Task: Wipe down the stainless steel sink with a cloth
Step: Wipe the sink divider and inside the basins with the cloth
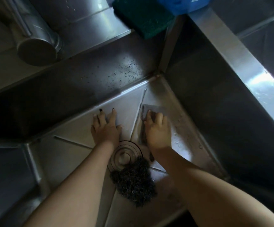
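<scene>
My left hand (106, 128) lies flat on the brushed, creased steel floor of the sink (77, 154), fingers straight and spread, holding nothing. My right hand (157, 130) presses a thin grey cloth (154, 108) onto the floor near the far right corner; its fingers rest on top, and the cloth's edge shows just beyond them. Between my wrists sit the ringed round drain (124, 156) and a coarse, dark wire scourer (133, 181). Droplets bead the back wall.
</scene>
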